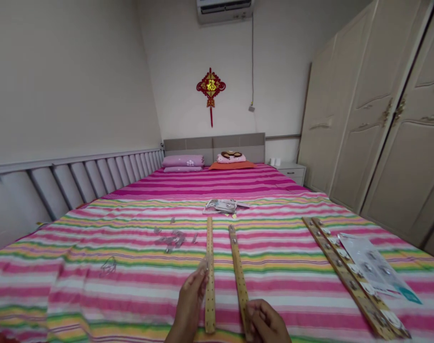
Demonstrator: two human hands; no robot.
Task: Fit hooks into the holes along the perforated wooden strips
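Left hand (191,297) pinches clear plastic (203,263) beside 1 wooden strip (210,305); right hand (267,321) grips a 2nd strip (239,276) at its near end.

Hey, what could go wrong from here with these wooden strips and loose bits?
The small loose bits lie on the creased striped bedspread, so they might scatter or get lost if it's tugged. The right hand meets its wooden strip only at the near end, so the far end might swing aside.
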